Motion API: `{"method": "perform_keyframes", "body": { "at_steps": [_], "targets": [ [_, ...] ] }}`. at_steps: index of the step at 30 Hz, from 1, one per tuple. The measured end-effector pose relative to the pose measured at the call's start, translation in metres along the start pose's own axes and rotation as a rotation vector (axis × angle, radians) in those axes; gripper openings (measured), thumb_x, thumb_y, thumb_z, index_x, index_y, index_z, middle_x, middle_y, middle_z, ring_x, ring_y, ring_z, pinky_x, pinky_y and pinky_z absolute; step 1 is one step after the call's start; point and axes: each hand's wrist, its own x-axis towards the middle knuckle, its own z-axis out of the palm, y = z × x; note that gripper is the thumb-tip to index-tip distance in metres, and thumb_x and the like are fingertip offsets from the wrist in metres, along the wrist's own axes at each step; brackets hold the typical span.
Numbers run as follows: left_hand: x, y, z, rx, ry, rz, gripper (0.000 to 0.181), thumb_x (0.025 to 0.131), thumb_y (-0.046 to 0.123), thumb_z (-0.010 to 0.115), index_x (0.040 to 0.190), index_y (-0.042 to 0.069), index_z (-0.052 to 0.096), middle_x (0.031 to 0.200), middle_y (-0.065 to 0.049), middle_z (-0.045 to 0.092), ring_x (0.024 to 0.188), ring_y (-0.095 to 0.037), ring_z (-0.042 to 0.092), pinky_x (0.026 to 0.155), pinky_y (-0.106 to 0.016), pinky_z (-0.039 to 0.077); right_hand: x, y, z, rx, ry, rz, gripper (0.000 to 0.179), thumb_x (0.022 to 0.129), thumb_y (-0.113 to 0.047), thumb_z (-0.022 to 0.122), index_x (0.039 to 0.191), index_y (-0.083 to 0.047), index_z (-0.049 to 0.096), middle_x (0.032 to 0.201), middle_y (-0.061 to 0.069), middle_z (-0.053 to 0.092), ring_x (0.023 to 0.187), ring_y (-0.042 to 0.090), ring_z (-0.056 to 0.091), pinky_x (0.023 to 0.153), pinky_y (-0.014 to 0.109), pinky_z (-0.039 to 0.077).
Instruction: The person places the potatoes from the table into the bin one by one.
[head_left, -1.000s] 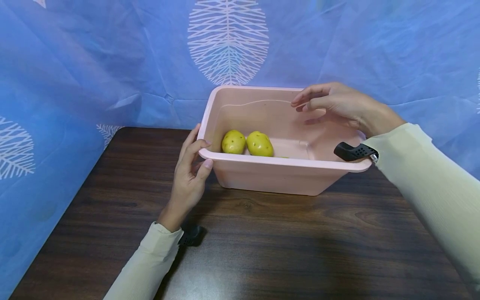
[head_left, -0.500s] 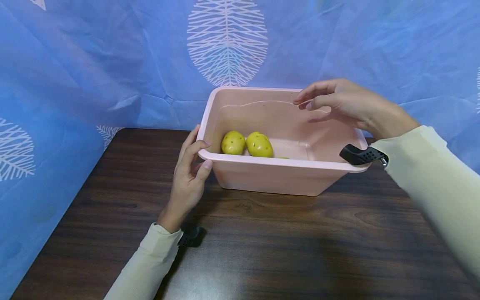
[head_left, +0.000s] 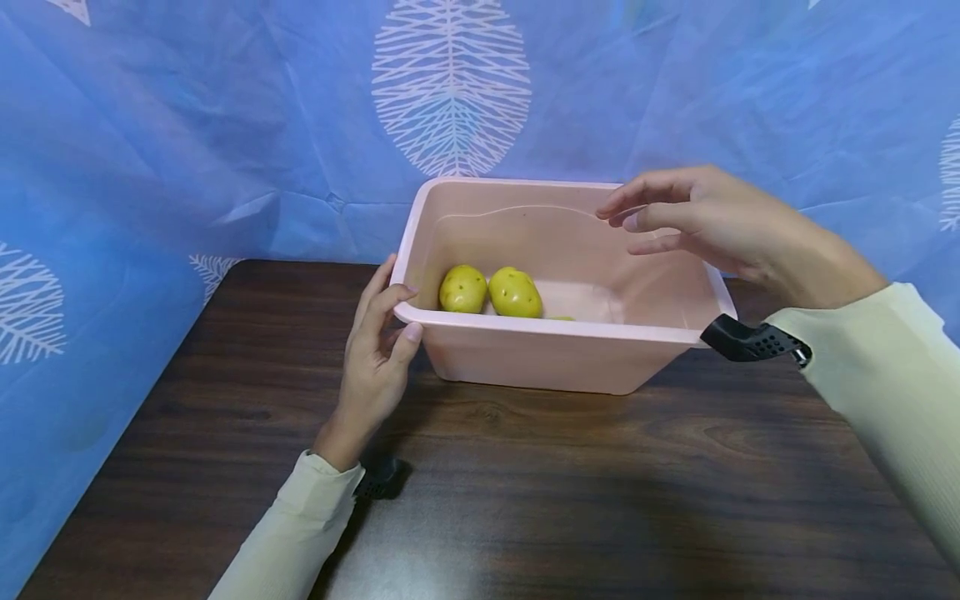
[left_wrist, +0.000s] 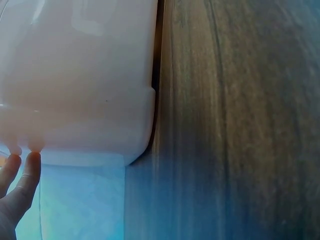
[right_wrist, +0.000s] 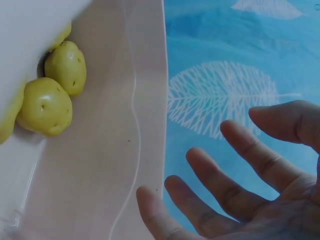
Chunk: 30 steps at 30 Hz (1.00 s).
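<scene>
A pink plastic bin [head_left: 525, 358] stands on the wooden table. Inside it lie several yellow potatoes, among them a left one [head_left: 462, 289] and a neighbour [head_left: 515, 292]; in the right wrist view, a near potato [right_wrist: 45, 107] shows small dark eyes. The front wall partly hides others. My left hand [head_left: 372, 367] grips the bin's front left corner, index fingertip on the rim and thumb against the outer side. Over the bin's right end hangs my right hand [head_left: 712, 221], holding nothing, fingers spread and loosely bent in the right wrist view.
A dark wooden table [head_left: 525, 500] lies under the bin, its left edge running diagonally. Close behind the bin hangs a blue cloth [head_left: 300, 108] with white leaf prints. Black straps [head_left: 750, 340] sit at the sleeve cuffs.
My right hand has drawn to the right and slightly towards me, with its fingers still loose. The left hand stays at the bin's corner, and the potatoes have not moved.
</scene>
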Motion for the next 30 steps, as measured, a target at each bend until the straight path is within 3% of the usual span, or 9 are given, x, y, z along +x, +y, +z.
{"method": "perform_keyframes", "body": {
  "at_steps": [4, 9, 14, 17, 22, 24, 26, 28, 30],
  "targets": [
    [-0.002, 0.002, 0.0, 0.026, -0.008, 0.003, 0.04, 0.1, 0.009, 0.06, 0.139, 0.01, 0.055, 0.173, 0.0, 0.027, 0.15, -0.035, 0.041, 0.101, -0.067, 0.053, -0.012, 0.001, 0.002, -0.076, 0.021, 0.008, 0.035, 0.108, -0.019, 0.056, 0.142, -0.012, 0.061, 0.147, 0.001, 0.054, 0.133, 0.014, 0.052, 0.098, 0.022, 0.058],
    [-0.003, 0.005, -0.001, 0.064, -0.027, 0.004, 0.042, 0.101, 0.009, 0.061, 0.142, 0.009, 0.054, 0.173, -0.002, 0.027, 0.152, -0.033, 0.039, 0.099, -0.064, 0.056, -0.029, 0.001, 0.009, -0.28, 0.101, 0.036, 0.041, 0.104, -0.035, 0.064, 0.143, -0.023, 0.062, 0.149, -0.003, 0.058, 0.128, 0.008, 0.055, 0.095, 0.019, 0.052],
    [-0.003, 0.014, -0.004, 0.122, -0.045, -0.019, 0.044, 0.103, 0.011, 0.06, 0.147, 0.01, 0.054, 0.173, -0.001, 0.027, 0.152, -0.03, 0.04, 0.097, -0.061, 0.057, -0.049, 0.0, 0.019, -0.409, 0.156, 0.01, 0.042, 0.103, -0.043, 0.064, 0.143, -0.029, 0.063, 0.152, 0.0, 0.058, 0.143, 0.021, 0.048, 0.11, 0.046, 0.04],
    [-0.004, 0.02, -0.008, 0.168, -0.06, -0.045, 0.045, 0.105, 0.014, 0.06, 0.15, 0.014, 0.053, 0.173, 0.001, 0.027, 0.152, -0.028, 0.04, 0.1, -0.062, 0.055, -0.06, 0.002, 0.026, -0.436, 0.18, -0.028, 0.04, 0.103, -0.04, 0.065, 0.141, -0.03, 0.063, 0.154, 0.002, 0.056, 0.146, 0.035, 0.047, 0.109, 0.061, 0.039],
    [-0.006, 0.03, -0.013, 0.306, -0.093, -0.086, 0.052, 0.106, 0.021, 0.059, 0.156, 0.02, 0.047, 0.174, 0.003, 0.025, 0.157, -0.027, 0.034, 0.117, -0.065, 0.041, -0.073, 0.01, 0.037, -0.478, 0.229, -0.069, 0.036, 0.102, -0.031, 0.067, 0.138, -0.034, 0.064, 0.153, -0.001, 0.056, 0.134, 0.04, 0.06, 0.096, 0.033, 0.052],
    [-0.007, 0.033, -0.014, 0.362, -0.109, -0.096, 0.055, 0.107, 0.022, 0.059, 0.16, 0.022, 0.043, 0.174, 0.003, 0.023, 0.159, -0.028, 0.031, 0.122, -0.066, 0.034, -0.076, 0.014, 0.041, -0.479, 0.248, -0.096, 0.035, 0.102, -0.027, 0.068, 0.136, -0.033, 0.065, 0.15, -0.002, 0.059, 0.132, 0.033, 0.061, 0.091, 0.017, 0.05],
    [-0.01, 0.036, -0.016, 0.393, -0.13, -0.109, 0.06, 0.107, 0.023, 0.058, 0.163, 0.024, 0.038, 0.175, 0.002, 0.022, 0.159, -0.028, 0.029, 0.122, -0.067, 0.032, -0.08, 0.019, 0.046, -0.477, 0.269, -0.136, 0.035, 0.101, -0.024, 0.069, 0.136, -0.03, 0.067, 0.147, -0.001, 0.061, 0.133, 0.025, 0.058, 0.094, 0.01, 0.045],
    [-0.013, 0.039, -0.017, 0.426, -0.147, -0.125, 0.064, 0.107, 0.024, 0.058, 0.165, 0.027, 0.032, 0.176, 0.003, 0.02, 0.159, -0.028, 0.029, 0.122, -0.068, 0.032, -0.084, 0.024, 0.049, -0.484, 0.289, -0.193, 0.036, 0.1, -0.02, 0.071, 0.135, -0.028, 0.067, 0.146, 0.0, 0.062, 0.135, 0.019, 0.054, 0.096, 0.006, 0.043],
    [-0.016, 0.042, -0.019, 0.458, -0.159, -0.142, 0.067, 0.107, 0.025, 0.059, 0.166, 0.03, 0.027, 0.176, 0.004, 0.019, 0.16, -0.027, 0.029, 0.122, -0.067, 0.032, -0.088, 0.03, 0.052, -0.526, 0.32, -0.266, 0.039, 0.098, -0.016, 0.073, 0.136, -0.027, 0.068, 0.146, 0.003, 0.063, 0.13, 0.01, 0.053, 0.087, 0.005, 0.04]
  ]
}}
